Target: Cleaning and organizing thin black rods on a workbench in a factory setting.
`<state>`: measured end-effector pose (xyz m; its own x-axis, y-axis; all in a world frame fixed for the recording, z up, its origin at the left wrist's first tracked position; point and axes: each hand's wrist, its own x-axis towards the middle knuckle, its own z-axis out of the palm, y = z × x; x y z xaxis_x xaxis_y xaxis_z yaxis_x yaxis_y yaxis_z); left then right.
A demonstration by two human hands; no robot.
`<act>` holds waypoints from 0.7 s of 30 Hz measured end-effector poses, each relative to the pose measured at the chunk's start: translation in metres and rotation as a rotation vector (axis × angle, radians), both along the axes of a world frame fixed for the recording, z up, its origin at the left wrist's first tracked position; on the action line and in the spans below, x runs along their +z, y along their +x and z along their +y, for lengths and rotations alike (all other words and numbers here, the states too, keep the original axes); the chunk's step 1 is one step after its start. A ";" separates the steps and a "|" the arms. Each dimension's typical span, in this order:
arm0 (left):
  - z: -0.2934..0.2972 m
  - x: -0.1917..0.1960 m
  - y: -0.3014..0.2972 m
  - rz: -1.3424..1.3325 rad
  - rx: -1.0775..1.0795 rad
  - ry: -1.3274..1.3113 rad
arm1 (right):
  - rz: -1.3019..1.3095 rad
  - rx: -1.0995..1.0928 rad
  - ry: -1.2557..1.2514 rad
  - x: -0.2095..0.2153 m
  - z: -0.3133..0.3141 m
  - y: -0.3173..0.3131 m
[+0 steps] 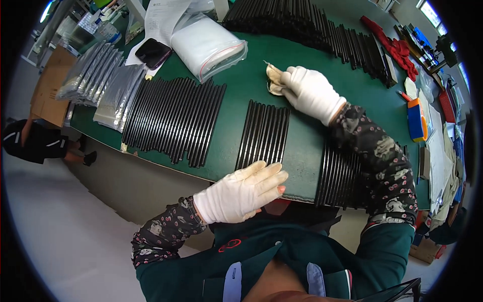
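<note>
My left hand (242, 194), in a white glove with a bare fingertip showing, lies flat with fingers stretched over the near ends of a small row of black rods (263, 133). Whether it presses on them, I cannot tell. Farther off and to the right, my gloved right hand (313, 93) pinches a crumpled cream cloth (274, 79) just beyond the far ends of that row. A wider row of black rods (173, 120) lies to the left. Under my right forearm is another row of black rods (338, 173), partly hidden by the sleeve.
The green table (236, 65) carries a big pile of black rods (282, 22) at its far side. Bagged rods (118, 95), a phone (153, 54) and a plastic-wrapped white pack (204, 45) sit left. On the right are a red cloth (390, 43) and a tape roll (416, 120).
</note>
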<state>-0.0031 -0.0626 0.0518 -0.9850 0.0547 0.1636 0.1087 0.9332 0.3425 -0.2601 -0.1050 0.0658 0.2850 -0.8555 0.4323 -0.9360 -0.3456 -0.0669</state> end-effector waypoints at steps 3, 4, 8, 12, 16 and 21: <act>0.004 -0.010 0.007 -0.016 0.025 0.052 | -0.172 0.421 0.077 -0.006 0.032 0.049; 0.007 -0.013 0.015 -0.054 0.046 0.061 | -0.163 0.615 0.203 0.000 0.040 0.068; 0.002 0.001 0.004 -0.096 0.002 0.003 | -0.284 0.378 -0.064 -0.020 -0.007 0.038; -0.001 -0.001 0.001 0.021 0.043 0.021 | -0.141 0.345 -0.188 -0.004 -0.003 0.029; 0.010 -0.003 0.011 -0.013 0.070 0.112 | -0.127 0.558 0.002 -0.022 0.024 0.059; 0.003 0.004 0.003 0.027 0.020 0.026 | -0.008 0.047 -0.058 0.011 0.021 -0.012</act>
<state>0.0002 -0.0593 0.0558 -0.9810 0.0304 0.1914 0.0997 0.9259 0.3643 -0.2723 -0.0836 0.0769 0.3202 -0.8148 0.4832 -0.9182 -0.3924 -0.0534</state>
